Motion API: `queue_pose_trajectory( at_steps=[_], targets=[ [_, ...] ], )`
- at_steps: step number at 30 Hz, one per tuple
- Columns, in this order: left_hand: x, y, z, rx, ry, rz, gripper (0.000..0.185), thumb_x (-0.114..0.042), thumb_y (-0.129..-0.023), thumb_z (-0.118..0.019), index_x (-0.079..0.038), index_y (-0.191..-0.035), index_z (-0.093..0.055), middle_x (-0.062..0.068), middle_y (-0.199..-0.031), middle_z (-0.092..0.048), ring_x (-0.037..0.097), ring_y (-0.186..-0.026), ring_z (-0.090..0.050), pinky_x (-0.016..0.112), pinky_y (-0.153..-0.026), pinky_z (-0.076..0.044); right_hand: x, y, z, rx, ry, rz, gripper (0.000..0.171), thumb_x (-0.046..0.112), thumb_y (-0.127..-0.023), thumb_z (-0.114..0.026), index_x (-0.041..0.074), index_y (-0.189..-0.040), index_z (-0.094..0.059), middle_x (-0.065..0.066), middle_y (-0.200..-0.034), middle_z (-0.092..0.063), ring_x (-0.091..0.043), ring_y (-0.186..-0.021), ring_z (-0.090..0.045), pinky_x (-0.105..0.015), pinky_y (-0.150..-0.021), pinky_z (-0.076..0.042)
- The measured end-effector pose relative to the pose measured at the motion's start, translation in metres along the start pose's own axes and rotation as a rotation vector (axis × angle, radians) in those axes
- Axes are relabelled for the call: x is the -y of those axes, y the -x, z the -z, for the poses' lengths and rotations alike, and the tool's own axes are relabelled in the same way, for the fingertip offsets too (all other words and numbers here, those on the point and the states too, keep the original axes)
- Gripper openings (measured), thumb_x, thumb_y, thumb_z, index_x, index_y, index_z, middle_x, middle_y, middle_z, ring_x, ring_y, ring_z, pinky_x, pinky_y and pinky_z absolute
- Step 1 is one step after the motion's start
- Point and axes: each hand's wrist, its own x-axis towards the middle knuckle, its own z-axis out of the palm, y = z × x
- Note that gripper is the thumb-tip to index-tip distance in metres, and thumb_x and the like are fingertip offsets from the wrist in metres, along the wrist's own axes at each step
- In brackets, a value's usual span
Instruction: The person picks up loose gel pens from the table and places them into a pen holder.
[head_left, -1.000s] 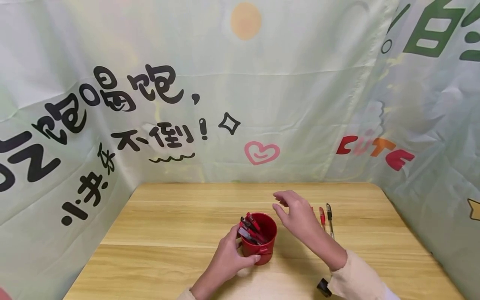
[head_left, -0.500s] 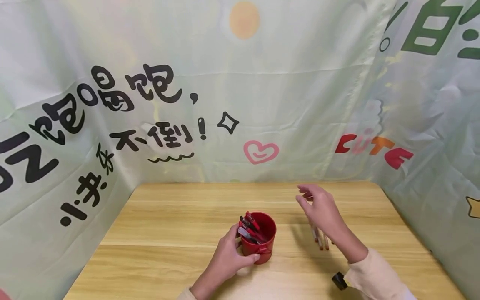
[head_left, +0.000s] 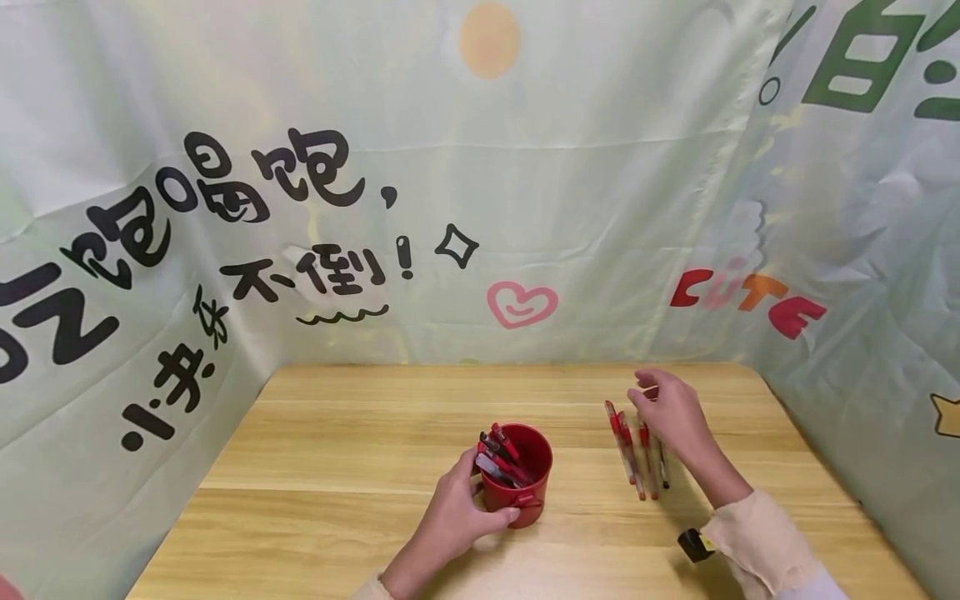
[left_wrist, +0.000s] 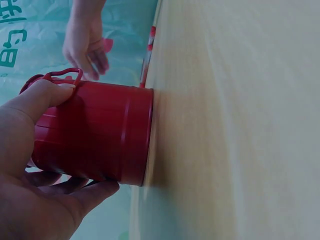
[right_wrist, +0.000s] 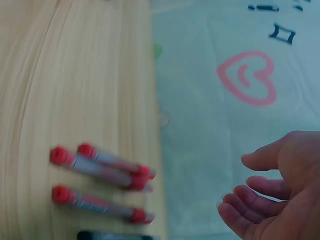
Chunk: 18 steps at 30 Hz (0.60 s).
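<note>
— Left hand [head_left: 457, 518]? Wrapped around the red cup [head_left: 521, 477] of pens, near the middle of the wooden table [head_left: 337, 467].
— Right hand [head_left: 670, 414]? Loosely spread, empty, hovering over the pens [head_left: 633, 450] lying well right of the cup

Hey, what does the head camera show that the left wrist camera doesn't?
Only the head view shows the pens inside the red cup, the black pen beside the red pens, and the wall lettering. Only the left wrist view shows the cup's ribbed side close up, with the left hand's thumb at its rim. Both show the left hand gripping the cup, the right hand and the wooden table.
</note>
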Motion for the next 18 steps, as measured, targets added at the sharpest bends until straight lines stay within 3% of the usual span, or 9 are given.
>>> queue_pose_trajectory(
  at_steps=[10, 18],
  targets=[
    [-0.001, 0.0, -0.001, 0.007, -0.003, 0.036, 0.097, -0.029, -0.074, -0.092, -0.005, -0.153, -0.042, 0.014, -0.149, -0.057, 0.035, -0.133, -0.061, 0.043, -0.103, -0.061, -0.035, -0.008, -0.002, 0.07, 0.093, -0.094, 0.05, 0.015, -0.098, -0.064, -0.014, -0.137, -0.053, -0.038, -0.128, -0.061, -0.05, -0.108, -0.065, -0.051, -0.076, -0.062],
    [0.0, 0.0, -0.001, 0.006, -0.002, 0.025, 0.095, -0.028, -0.075, -0.092, -0.006, -0.153, -0.042, 0.013, -0.148, -0.058, 0.033, -0.133, -0.06, 0.044, -0.103, -0.061, -0.047, -0.015, -0.006, 0.125, 0.182, -0.162, 0.052, 0.014, -0.096, -0.065, -0.02, -0.134, -0.052, -0.04, -0.126, -0.062, -0.049, -0.104, -0.066, -0.05, -0.075, -0.061]
  ],
)
